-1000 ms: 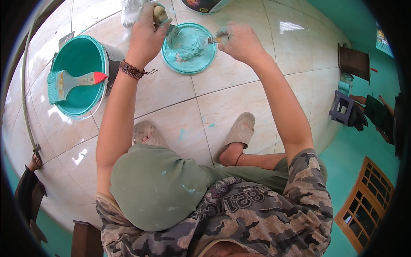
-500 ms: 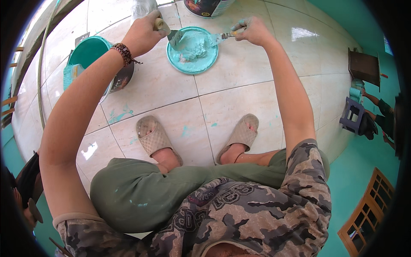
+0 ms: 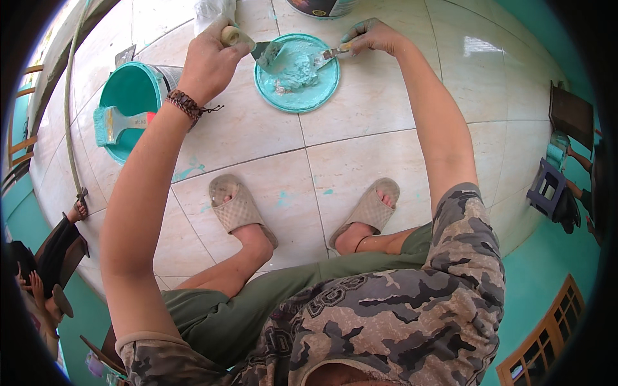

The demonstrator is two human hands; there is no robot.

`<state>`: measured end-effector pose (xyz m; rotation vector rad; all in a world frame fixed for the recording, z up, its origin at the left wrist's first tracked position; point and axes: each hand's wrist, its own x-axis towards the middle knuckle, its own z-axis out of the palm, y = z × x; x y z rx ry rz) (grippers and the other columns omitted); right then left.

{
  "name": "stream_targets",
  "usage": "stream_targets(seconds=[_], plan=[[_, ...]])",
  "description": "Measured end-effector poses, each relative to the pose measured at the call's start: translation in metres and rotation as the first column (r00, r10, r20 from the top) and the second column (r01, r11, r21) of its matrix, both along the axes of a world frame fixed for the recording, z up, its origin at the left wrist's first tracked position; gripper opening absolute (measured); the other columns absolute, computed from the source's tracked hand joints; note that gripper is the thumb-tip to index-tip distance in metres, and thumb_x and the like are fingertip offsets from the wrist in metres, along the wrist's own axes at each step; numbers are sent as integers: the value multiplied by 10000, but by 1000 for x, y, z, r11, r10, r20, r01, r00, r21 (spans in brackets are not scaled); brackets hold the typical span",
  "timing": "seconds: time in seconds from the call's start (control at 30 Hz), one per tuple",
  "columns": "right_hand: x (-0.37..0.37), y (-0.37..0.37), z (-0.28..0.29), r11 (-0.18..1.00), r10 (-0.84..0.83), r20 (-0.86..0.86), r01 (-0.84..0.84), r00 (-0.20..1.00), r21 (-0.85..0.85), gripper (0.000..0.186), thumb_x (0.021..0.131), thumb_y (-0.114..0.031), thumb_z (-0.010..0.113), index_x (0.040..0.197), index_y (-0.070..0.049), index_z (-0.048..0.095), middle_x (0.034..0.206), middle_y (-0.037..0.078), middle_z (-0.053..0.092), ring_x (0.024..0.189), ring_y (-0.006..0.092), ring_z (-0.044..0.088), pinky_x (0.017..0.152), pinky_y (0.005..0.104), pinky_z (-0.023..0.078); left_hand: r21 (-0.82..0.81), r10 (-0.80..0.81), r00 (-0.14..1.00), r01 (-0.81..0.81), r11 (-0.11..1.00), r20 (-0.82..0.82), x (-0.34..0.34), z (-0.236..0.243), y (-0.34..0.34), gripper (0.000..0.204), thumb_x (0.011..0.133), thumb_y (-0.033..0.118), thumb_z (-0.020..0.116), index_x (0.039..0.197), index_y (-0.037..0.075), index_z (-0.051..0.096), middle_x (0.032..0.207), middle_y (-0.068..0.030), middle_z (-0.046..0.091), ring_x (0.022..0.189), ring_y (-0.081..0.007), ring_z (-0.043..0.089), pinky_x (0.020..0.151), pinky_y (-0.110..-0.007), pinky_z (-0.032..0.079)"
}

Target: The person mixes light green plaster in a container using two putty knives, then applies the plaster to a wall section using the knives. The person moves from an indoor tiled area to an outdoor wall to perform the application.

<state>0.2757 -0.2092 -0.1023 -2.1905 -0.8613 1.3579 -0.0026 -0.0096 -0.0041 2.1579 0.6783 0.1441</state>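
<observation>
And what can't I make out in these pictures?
Head view:
- Left scraper: part of its handle, hidden by the left hand.
- Wide paintbrush: handle end, behind the left forearm.
- Dark tub: remainder, cut off by the upper edge.

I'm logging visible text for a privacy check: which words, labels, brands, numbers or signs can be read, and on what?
I won't copy any wording out, but print shows here:
Paintbrush resting across the paint pail: small print on its pale handle.
Camouflage shirt: large dark characters across the front, partly lost in folds.
Black bucket: cut off by the top edge, its print too small to read.
</observation>
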Motion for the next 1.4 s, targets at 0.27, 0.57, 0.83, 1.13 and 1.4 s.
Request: stream_targets(seconds=[0.27, 0.57, 0.83, 1.13, 1.4], plan=[[-66, 8, 84, 957, 123, 334, -200, 935, 208, 316, 655, -41, 732, 969, -28, 699, 846, 71, 663, 790, 227, 616, 717, 335, 493, 21, 16, 999, -17, 1000, 52, 2, -3, -2, 261, 815, 188, 631, 989, -1, 583, 779, -110, 607, 707, -181, 554, 679, -309, 463], [-138, -19, 95, 726, 269, 731, -631, 627, 274, 273, 736, -119, 748, 1000, -70, 699, 970, 69, 634, 925, 232, 584, 776, 345, 508, -35, 60, 987, -55, 998, 149, -9, -3, -16, 254, 823, 198, 628, 981, 6, 577, 788, -133, 617, 720, -231, 578, 691, -337, 471], [-148, 9, 76, 920, -124, 310, -7, 943, 391, 379, 756, -389, 764, 968, -80, 702, 738, 78, 647, 699, 175, 595, 661, 317, 479, -15, 92, 969, -91, 996, 229, -4, -6, -29, 168, 797, 128, 620, 896, 25, 532, 760, -135, 586, 720, -258, 567, 668, -343, 462], [-131, 25, 76, 883, -8, 471, -215, 882, 418, 317, 813, -341, 740, 917, -43, 713, 679, 47, 620, 601, 128, 492, 581, 279, 451, -305, 203, 914, -93, 948, 352, -5, -17, -14, 84, 757, 1, 571, 749, 28, 493, 633, -72, 509, 590, -190, 492, 554, -337, 430], [-137, 31, 74, 925, 13, 477, -192, 879, 329, 299, 820, -340, 727, 917, -58, 708, 706, 87, 642, 616, 150, 526, 613, 293, 469, 22, 98, 932, -113, 993, 350, -3, -12, -18, 87, 744, 37, 575, 749, 11, 491, 667, -156, 541, 630, -307, 529, 598, -384, 437]])
